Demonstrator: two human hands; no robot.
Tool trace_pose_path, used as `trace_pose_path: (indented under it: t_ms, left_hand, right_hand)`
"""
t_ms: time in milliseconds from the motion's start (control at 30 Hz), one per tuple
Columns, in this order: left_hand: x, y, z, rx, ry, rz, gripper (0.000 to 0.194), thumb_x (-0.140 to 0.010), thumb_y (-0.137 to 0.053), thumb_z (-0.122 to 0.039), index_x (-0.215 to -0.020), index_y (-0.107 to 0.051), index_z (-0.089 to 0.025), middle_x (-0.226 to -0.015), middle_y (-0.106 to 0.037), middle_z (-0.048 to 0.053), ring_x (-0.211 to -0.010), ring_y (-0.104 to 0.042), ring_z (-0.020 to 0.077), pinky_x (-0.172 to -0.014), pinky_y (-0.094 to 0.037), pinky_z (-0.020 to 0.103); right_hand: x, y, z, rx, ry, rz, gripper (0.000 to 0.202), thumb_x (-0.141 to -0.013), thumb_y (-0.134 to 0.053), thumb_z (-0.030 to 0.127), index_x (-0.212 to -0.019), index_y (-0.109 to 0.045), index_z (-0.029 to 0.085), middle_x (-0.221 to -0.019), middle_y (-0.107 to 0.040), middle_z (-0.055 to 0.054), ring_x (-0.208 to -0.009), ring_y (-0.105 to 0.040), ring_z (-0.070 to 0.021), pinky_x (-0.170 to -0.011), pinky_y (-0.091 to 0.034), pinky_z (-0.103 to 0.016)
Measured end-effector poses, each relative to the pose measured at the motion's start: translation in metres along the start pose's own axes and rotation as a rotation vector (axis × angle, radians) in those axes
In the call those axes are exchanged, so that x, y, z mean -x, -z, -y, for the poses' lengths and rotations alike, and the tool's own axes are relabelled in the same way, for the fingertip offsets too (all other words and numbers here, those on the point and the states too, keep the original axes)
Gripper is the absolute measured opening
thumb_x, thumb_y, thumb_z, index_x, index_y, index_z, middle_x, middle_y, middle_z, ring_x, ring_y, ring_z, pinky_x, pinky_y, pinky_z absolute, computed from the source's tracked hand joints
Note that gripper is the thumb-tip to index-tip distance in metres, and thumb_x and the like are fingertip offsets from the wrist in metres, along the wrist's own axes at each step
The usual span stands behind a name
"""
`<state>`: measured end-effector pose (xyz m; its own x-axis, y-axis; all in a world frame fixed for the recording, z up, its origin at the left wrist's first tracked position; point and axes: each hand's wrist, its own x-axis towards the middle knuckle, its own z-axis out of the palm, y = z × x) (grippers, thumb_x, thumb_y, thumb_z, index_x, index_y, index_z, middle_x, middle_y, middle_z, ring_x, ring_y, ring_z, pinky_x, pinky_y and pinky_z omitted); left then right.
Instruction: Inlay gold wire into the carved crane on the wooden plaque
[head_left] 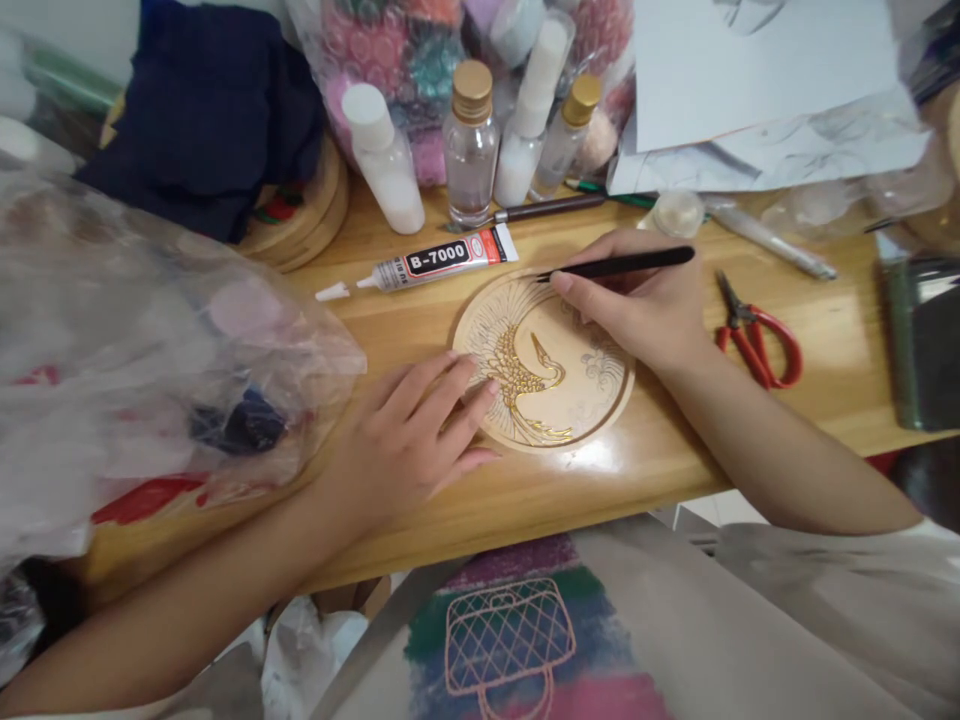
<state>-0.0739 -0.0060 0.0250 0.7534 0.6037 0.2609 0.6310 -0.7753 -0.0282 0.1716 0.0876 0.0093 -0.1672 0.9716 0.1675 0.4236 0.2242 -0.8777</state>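
Observation:
A round wooden plate (577, 400) lies on the table, bearing a line drawing and a crane (517, 375) outlined in raised gold-coloured wire. My left hand (420, 425) rests at its left edge, fingers spread and fingertips on the plate. My right hand (645, 300) is closed around a pair of black tweezers (637, 263), held nearly level, with the tips at the plate's upper rim over the drawn feather lines. Whether the tips hold any wire is too small to tell. Just behind the plate lies a B-7000 glue tube (442, 260), its white cap (332, 292) off beside the nozzle.
Red-handled pliers (759, 330) lie right of my right forearm. Small bottles (471, 150) stand at the back, before a bubble-wrapped bundle (375, 50). A dark-handled tool (551, 208) lies there too. Plastic bags (150, 330) crowd the left; papers (765, 80) lie back right.

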Motion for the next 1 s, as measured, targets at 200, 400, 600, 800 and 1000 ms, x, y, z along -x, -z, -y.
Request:
trace_pose_path:
  t_ms: [200,400,600,800,1000]
  left_hand:
    - [-0.0029,0.0013,-0.0016,-0.015,-0.003,0.010,0.043,-0.093,-0.060,-0.045,-0.118,-0.066,-0.011,-0.122,-0.066,0.018,-0.112,-0.062,0.0301,-0.092,-0.051,0.039]
    - [-0.0018,0.0012,-0.0031,-0.068,-0.018,0.004,0.045,-0.095,-0.056,-0.048,-0.117,-0.066,-0.011,-0.121,-0.068,0.016,-0.112,-0.063,0.0286,-0.095,-0.049,0.040]
    - [0.0005,0.0001,-0.0030,-0.073,0.005,-0.027,0.043,-0.097,-0.051,-0.049,-0.117,-0.065,-0.014,-0.122,-0.068,0.014,-0.113,-0.063,0.0293,-0.100,-0.046,0.047]
    - [0.0010,-0.0014,-0.0033,-0.095,0.018,-0.037,0.047,-0.097,-0.051,-0.050,-0.124,-0.062,-0.013,-0.125,-0.067,0.015,-0.116,-0.063,0.0287,-0.104,-0.043,0.047]
    - [0.0026,-0.0023,-0.0040,-0.084,0.063,-0.083,0.052,-0.100,-0.043,-0.051,-0.122,-0.062,-0.008,-0.122,-0.068,0.015,-0.115,-0.063,0.0282,-0.109,-0.038,0.048]
  right_hand:
    - [-0.0005,0.0005,0.0003,0.058,0.063,-0.031,0.017,-0.075,-0.081,0.037,-0.074,-0.070,0.024,-0.067,-0.069,-0.002,-0.055,-0.058,-0.0150,-0.045,-0.047,-0.030]
    - [0.0003,0.0007,0.0009,0.076,0.055,-0.016,0.020,-0.076,-0.080,0.041,-0.076,-0.070,0.024,-0.070,-0.069,-0.003,-0.058,-0.060,-0.0173,-0.051,-0.054,-0.034]
    - [0.0007,0.0006,0.0002,0.087,0.044,-0.005,0.020,-0.077,-0.079,0.041,-0.076,-0.070,0.024,-0.070,-0.068,-0.004,-0.059,-0.060,-0.0177,-0.051,-0.054,-0.034]
    - [0.0009,0.0006,0.0008,0.090,0.066,-0.021,0.016,-0.076,-0.080,0.036,-0.075,-0.070,0.024,-0.069,-0.067,-0.003,-0.058,-0.059,-0.0171,-0.051,-0.052,-0.034]
    - [0.0007,0.0010,0.0004,0.084,0.057,-0.006,0.016,-0.077,-0.079,0.036,-0.075,-0.070,0.023,-0.070,-0.067,-0.003,-0.060,-0.060,-0.0177,-0.055,-0.053,-0.035]
